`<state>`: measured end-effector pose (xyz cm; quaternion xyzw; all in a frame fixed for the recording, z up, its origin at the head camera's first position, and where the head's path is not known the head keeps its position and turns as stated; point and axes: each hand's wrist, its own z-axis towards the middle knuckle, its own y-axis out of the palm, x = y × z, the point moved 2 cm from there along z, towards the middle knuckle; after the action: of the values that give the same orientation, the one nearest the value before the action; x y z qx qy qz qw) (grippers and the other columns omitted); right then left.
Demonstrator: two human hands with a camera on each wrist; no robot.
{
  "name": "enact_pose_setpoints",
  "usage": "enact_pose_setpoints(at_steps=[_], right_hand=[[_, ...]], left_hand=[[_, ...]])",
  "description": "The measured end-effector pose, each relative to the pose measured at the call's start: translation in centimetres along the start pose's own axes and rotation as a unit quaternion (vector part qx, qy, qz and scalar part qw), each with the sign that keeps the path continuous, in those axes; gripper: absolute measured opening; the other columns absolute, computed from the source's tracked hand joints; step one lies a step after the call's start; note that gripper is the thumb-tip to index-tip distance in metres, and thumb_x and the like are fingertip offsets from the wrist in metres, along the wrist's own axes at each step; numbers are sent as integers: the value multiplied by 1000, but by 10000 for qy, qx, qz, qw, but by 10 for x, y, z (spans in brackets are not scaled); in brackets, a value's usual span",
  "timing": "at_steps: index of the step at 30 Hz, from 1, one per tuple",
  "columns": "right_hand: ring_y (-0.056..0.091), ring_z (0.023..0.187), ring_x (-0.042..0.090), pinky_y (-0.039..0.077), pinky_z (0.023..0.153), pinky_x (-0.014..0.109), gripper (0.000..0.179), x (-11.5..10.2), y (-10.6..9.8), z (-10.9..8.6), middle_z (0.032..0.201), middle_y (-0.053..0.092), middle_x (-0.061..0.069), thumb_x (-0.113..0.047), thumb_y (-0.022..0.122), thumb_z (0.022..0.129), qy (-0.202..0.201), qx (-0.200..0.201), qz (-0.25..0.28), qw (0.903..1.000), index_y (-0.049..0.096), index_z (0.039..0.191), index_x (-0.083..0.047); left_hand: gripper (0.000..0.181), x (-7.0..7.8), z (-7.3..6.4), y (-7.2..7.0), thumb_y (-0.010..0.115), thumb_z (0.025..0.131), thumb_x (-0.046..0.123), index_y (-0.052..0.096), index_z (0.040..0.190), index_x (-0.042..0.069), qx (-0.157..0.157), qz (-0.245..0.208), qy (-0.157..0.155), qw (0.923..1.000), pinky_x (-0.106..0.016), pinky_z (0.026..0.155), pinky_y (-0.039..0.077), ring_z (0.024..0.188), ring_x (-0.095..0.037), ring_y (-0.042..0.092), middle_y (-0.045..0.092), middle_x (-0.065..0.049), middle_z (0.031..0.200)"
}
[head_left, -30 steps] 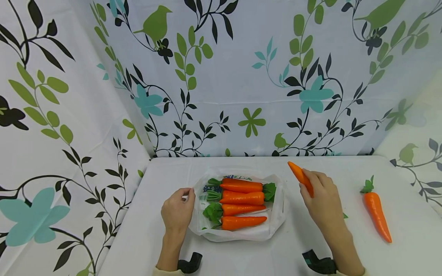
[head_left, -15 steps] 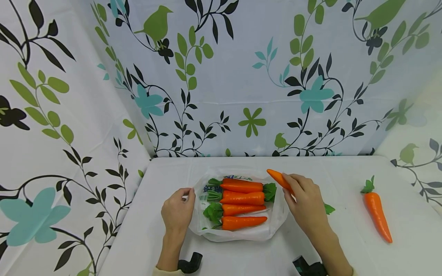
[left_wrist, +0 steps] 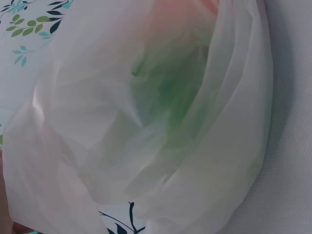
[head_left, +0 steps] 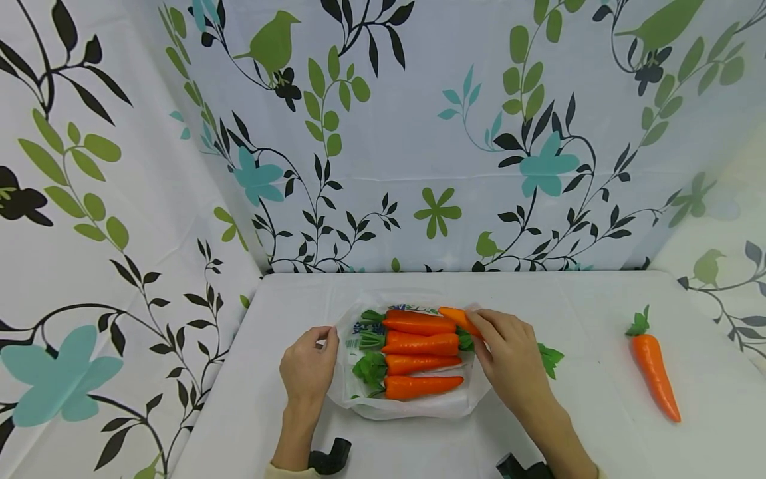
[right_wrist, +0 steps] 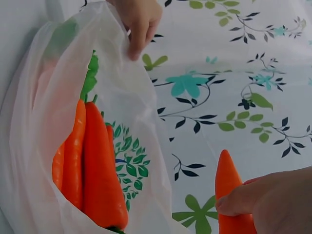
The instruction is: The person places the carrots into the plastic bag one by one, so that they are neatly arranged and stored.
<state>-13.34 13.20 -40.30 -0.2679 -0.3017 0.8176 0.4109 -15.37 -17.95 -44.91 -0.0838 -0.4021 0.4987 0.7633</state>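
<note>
A white translucent plastic bag (head_left: 419, 408) lies open on the table, with several orange carrots (head_left: 421, 344) side by side inside. My left hand (head_left: 308, 367) pinches the bag's left rim; leaf green shows blurred through the plastic (left_wrist: 168, 92) in the left wrist view. My right hand (head_left: 511, 356) grips another carrot (head_left: 459, 318) round its body, its tip pointing left over the bag's right side. That carrot's leaves (head_left: 549, 360) stick out behind the hand. In the right wrist view, the held carrot (right_wrist: 228, 187) is beside the bag opening; its lower part is cut off.
One loose carrot (head_left: 654, 372) with a leafy top lies on the white table (head_left: 604, 306) at the right. Behind the table hangs a cloth (head_left: 383, 199) printed with leaves and birds. Black wrist mounts (head_left: 330, 456) show near the front edge.
My right hand has carried its carrot leftward and lower, from right of the bag to over its right side. The left hand stays at the rim.
</note>
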Motion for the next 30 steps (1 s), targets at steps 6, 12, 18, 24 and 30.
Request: enact_pose_setpoints(at_steps=[6,12,18,24,30], right_hand=[[54,108,27,41,91,45,53,-11,4,-1,115,60,7,-6,76,73,-199,-143,96,9997,60,124,-11],[53,109,22,39,94,41,48,-25,10,-2,117,61,3,-10,73,78,-367,-426,79,9984,60,124,-15],[52,110,20,40,95,41,51,-34,15,-3,117,61,1,-12,75,77,-480,-658,65,9967,59,125,-17],[53,108,21,40,93,40,52,-43,18,-2,116,62,2,-10,75,76,-742,-484,203,9959,60,125,-16],[54,106,20,39,94,40,54,-54,23,0,115,62,1,-9,77,74,-924,-464,289,9942,60,125,-17]], left_hand=[[14,0,0,0,68,82,19,74,81,6,-8,9,-1,10000,-34,49,51,55,-17,65,74,-7,77],[12,0,0,-1,68,82,18,74,82,7,-30,-35,-7,10000,-35,50,52,55,-17,66,74,-7,79],[13,0,0,0,68,82,19,74,82,7,-56,-49,2,10000,-34,49,51,55,-17,65,74,-7,79],[14,-1,0,1,69,82,19,74,81,7,-29,-12,0,10000,-35,49,52,55,-17,65,74,-7,78],[14,-1,1,1,69,81,19,74,81,7,15,47,-29,10000,-34,48,51,53,-16,65,74,-7,75]])
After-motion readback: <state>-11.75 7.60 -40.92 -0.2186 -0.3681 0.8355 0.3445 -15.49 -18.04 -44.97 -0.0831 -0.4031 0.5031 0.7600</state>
